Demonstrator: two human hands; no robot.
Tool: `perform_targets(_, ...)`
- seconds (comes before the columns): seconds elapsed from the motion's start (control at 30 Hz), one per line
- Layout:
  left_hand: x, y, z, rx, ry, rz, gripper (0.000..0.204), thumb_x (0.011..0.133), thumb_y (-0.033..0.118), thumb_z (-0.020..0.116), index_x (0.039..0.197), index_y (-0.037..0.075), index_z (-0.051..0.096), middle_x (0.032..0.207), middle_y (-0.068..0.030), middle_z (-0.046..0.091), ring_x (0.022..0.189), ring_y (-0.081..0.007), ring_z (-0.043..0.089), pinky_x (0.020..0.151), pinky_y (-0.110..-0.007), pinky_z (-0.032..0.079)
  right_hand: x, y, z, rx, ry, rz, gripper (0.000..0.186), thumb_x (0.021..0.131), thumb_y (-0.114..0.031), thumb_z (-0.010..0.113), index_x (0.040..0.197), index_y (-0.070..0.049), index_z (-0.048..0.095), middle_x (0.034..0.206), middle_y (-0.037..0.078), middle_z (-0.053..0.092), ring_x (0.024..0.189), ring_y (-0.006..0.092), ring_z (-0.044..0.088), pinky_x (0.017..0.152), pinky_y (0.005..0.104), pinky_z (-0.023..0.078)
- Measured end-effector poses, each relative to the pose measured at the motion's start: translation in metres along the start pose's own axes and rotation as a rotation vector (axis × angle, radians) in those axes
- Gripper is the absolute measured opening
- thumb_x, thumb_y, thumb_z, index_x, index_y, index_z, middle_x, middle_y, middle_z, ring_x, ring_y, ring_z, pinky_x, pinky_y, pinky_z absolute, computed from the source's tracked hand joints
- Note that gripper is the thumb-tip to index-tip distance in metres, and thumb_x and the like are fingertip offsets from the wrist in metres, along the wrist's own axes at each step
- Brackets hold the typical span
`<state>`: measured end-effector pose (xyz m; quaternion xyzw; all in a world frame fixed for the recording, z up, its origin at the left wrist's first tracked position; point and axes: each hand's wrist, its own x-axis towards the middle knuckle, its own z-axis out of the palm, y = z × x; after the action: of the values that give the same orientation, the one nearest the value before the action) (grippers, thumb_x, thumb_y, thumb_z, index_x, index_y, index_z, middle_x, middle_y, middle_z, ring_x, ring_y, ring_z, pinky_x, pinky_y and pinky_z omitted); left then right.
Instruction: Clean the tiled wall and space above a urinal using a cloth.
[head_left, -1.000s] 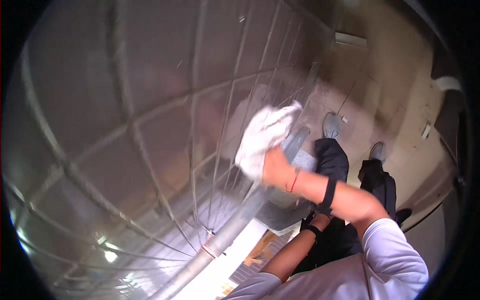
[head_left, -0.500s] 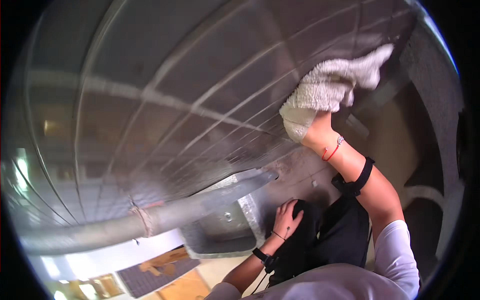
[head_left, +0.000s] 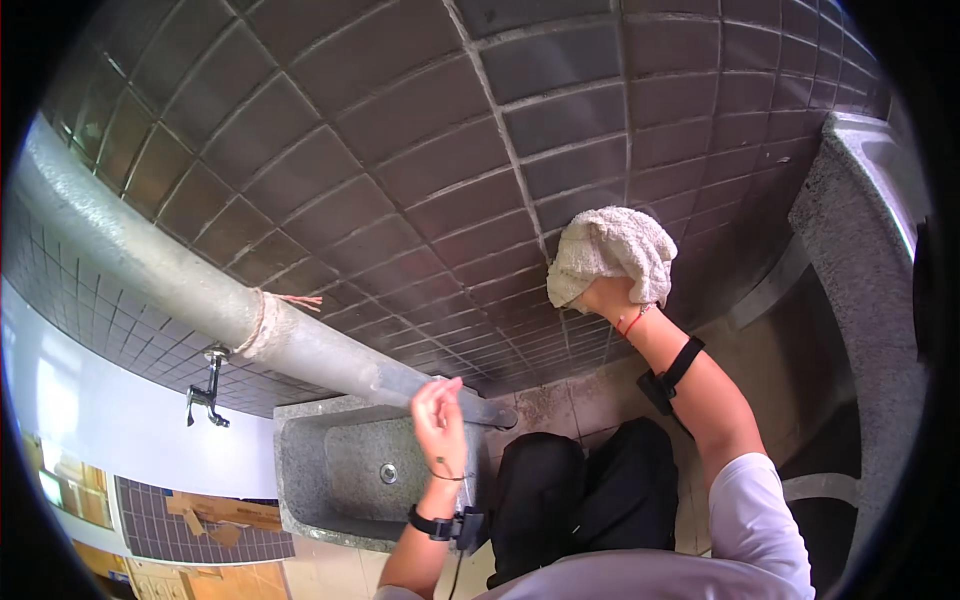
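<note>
Seeing one cream, nubby terry cloth (head_left: 622, 243) bunched over the right hand (head_left: 607, 296), up at the dark brown tiled wall (head_left: 400, 110); can't tell the finger grip underneath. Getting lots of tile above and left of the cloth, then one grey speckled stone fixture (head_left: 835, 250) well off right. Got the left hand (head_left: 438, 430) slack, holding nothing, by the lower end of one thick grey round pipe (head_left: 325, 357). Counting also one rectangular grey stone basin (head_left: 345, 455), one shiny metal tap (head_left: 210, 392) and two black wrist straps (head_left: 686, 360).
</note>
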<state>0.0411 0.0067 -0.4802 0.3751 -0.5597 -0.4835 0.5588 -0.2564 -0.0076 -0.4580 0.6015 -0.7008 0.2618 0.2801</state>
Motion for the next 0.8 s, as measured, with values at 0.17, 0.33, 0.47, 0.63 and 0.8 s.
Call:
perform_targets(0.17,0.012,0.047,-0.034,0.573,0.105,0.654,0.030,0.079,0.000,0.060,0.105,0.002,0.044,0.100,-0.0107,0.050,0.086,-0.0179,0.049,0.078,-0.030,0.042,0.006,-0.003,-0.009,0.027,-0.104,0.050,0.057,0.078,-0.048,0.052,0.124,-0.016,0.048,0.127,0.010,0.048,0.119,0.0317,0.042,0.102,0.0449,0.030)
perform_targets(0.33,0.055,0.101,-0.032,0.457,0.330,0.640,0.049,0.079,0.007,0.064,0.121,-0.001,0.038,0.117,-0.0145,0.044,0.102,-0.0224,0.046,0.092,-0.035,0.036,0.003,-0.004,-0.009,0.004,-0.145,0.072,0.060,0.080,-0.050,0.049,0.130,-0.017,0.045,0.134,0.011,0.043,0.124,0.0321,0.038,0.105,0.0464,0.027)
perform_targets(0.47,0.070,0.112,-0.029,0.451,0.209,0.408,0.063,0.076,0.017,0.072,0.123,-0.004,0.036,0.119,-0.0158,0.045,0.109,-0.0235,0.044,0.096,-0.036,0.034,0.013,-0.012,-0.027,-0.018,-0.258,0.112,0.060,0.081,-0.051,0.048,0.130,-0.016,0.045,0.134,0.010,0.044,0.124,0.0326,0.038,0.106,0.0448,0.026)
perform_targets(0.63,0.073,0.117,-0.024,0.522,0.284,0.387,0.065,0.072,0.020,0.076,0.120,-0.003,0.038,0.112,-0.0176,0.051,0.102,-0.0265,0.051,0.091,-0.037,0.038,0.004,-0.014,-0.017,-0.010,-0.045,0.052,0.055,0.079,-0.048,0.050,0.122,-0.015,0.050,0.123,0.010,0.050,0.115,0.0326,0.045,0.100,0.0450,0.032)
perform_targets(0.8,0.071,0.117,-0.024,0.598,0.294,0.354,0.068,0.070,0.024,0.078,0.120,0.000,0.038,0.111,-0.0208,0.053,0.102,-0.0331,0.055,0.088,-0.041,0.042,0.032,-0.030,-0.064,0.449,0.219,0.012,0.055,0.075,-0.028,0.062,0.126,-0.013,0.048,0.125,0.012,0.050,0.117,0.0299,0.046,0.101,0.0402,0.034)
